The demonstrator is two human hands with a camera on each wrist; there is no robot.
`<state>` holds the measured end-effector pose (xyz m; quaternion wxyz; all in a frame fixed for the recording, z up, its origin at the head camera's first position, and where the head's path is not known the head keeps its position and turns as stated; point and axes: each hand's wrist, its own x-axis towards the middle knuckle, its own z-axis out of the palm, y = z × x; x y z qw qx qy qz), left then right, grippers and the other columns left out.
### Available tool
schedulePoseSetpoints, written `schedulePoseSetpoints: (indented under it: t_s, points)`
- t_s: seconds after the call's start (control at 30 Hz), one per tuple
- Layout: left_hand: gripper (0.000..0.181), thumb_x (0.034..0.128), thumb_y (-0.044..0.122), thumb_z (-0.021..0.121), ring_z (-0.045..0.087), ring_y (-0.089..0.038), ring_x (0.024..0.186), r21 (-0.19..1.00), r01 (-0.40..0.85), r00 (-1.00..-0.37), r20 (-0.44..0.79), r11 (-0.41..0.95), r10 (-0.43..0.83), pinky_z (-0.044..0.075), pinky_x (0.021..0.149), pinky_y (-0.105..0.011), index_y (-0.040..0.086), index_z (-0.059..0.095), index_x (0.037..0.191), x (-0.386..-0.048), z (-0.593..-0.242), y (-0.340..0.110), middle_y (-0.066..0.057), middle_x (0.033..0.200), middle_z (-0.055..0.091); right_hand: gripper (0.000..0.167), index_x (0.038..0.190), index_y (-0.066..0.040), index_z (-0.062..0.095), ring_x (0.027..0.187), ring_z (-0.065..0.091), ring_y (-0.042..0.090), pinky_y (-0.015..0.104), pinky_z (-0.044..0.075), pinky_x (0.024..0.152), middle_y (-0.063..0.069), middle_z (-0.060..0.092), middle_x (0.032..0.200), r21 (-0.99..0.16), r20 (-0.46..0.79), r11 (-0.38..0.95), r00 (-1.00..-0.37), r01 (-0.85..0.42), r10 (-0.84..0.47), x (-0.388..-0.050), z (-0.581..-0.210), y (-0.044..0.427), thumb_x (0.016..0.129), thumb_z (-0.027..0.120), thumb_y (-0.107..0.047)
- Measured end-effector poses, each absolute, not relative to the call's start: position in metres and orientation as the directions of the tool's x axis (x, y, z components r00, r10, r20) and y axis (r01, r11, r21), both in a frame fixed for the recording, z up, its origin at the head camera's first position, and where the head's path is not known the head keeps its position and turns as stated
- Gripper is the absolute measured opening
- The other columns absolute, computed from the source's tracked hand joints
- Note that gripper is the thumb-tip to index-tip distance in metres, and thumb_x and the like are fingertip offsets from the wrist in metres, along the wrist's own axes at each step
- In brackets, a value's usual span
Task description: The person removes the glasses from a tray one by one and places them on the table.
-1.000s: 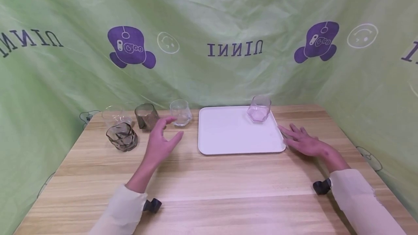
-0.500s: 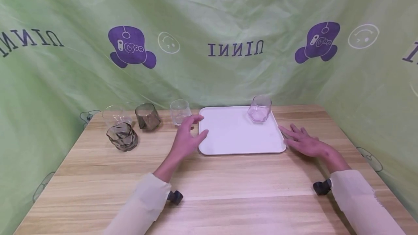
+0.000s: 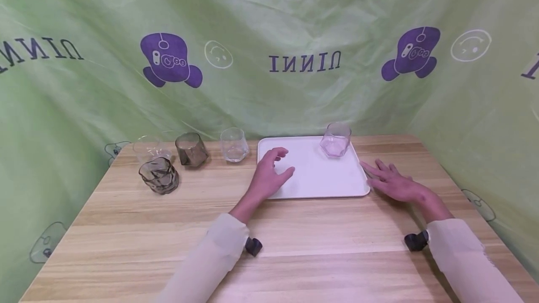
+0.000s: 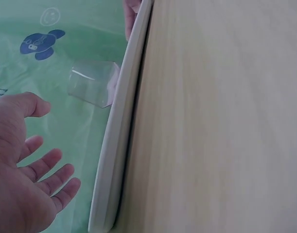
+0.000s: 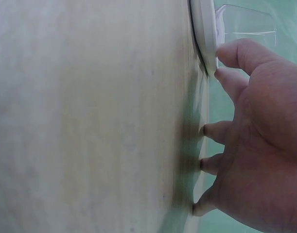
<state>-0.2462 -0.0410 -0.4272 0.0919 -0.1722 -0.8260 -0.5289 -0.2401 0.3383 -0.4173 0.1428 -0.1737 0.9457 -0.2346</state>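
My left hand (image 3: 268,175) hovers over the left part of the white tray (image 3: 316,186), thumb and fingers apart with nothing between them. In the left wrist view the hand (image 4: 26,160) is raised above the tray's rim (image 4: 107,179). A clear faceted glass (image 3: 335,141) stands upright on the tray's back right corner. My right hand (image 3: 391,183) rests at the tray's right edge. In the right wrist view its thumb and index fingertip touch the tray's corner (image 5: 206,43), and the other fingertips reach down to the table.
Left of the tray stand a clear glass (image 3: 234,146), a smoky faceted glass (image 3: 191,151), a smoky wavy glass (image 3: 159,176) and clear glassware (image 3: 147,148) behind it. A green printed curtain (image 3: 236,97) borders the wooden table (image 3: 316,247).
My left hand has moved right, from in front of the clear glass on the table to above the tray's left part. The right hand, tray and glasses stay in place.
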Motion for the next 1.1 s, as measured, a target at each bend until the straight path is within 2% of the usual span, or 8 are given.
schedulePoseSetpoints:
  t_s: [0.43, 0.57, 0.83, 1.1]
  points:
    - [0.053, 0.0901, 0.02, 0.076, 0.057, -0.031, 0.121, 0.864, 0.311, -0.949, 0.258, 0.396, 0.182, 0.048, 0.1, -0.038, 0.007, 0.056, 0.137, -0.263, -0.433, 0.008, -0.017, 0.129, 0.062, 0.065, 0.163, -0.01, 0.022, 0.137, -0.006, 0.073, 0.094, -0.004, 0.088, 0.044, 0.001, 0.158, -0.491, -0.187, 0.831, -0.9, -0.261, -0.393, -0.239, -0.418, 0.339, 0.11, 0.042, -0.04]
    - [0.056, 0.0908, 0.026, 0.077, 0.057, -0.03, 0.121, 0.839, 0.3, -0.952, 0.237, 0.453, 0.191, 0.048, 0.099, -0.037, 0.009, 0.055, 0.139, -0.267, -0.43, 0.02, -0.013, 0.13, 0.061, 0.064, 0.164, -0.011, 0.021, 0.137, -0.005, 0.073, 0.094, -0.003, 0.089, 0.044, 0.001, 0.158, -0.484, -0.188, 0.835, -0.901, -0.262, -0.392, -0.24, -0.418, 0.339, 0.11, 0.042, -0.041]
    - [0.071, 0.0889, 0.037, 0.08, 0.057, -0.024, 0.122, 0.745, 0.295, -0.955, 0.203, 0.599, 0.218, 0.049, 0.098, -0.036, 0.014, 0.048, 0.148, -0.283, -0.432, 0.042, -0.007, 0.136, 0.056, 0.064, 0.164, -0.012, 0.021, 0.138, -0.006, 0.072, 0.093, -0.004, 0.091, 0.043, 0.0, 0.159, -0.483, -0.194, 0.836, -0.899, -0.261, -0.393, -0.243, -0.42, 0.338, 0.11, 0.041, -0.041]
    - [0.088, 0.0871, 0.036, 0.083, 0.053, -0.028, 0.131, 0.781, 0.225, -0.974, 0.165, 0.582, 0.155, 0.047, 0.105, -0.039, 0.014, 0.034, 0.157, -0.293, -0.436, 0.068, -0.011, 0.148, 0.047, 0.064, 0.164, -0.013, 0.021, 0.138, -0.007, 0.072, 0.093, -0.005, 0.09, 0.043, 0.0, 0.159, -0.486, -0.198, 0.835, -0.899, -0.257, -0.391, -0.241, -0.418, 0.339, 0.11, 0.041, -0.042]
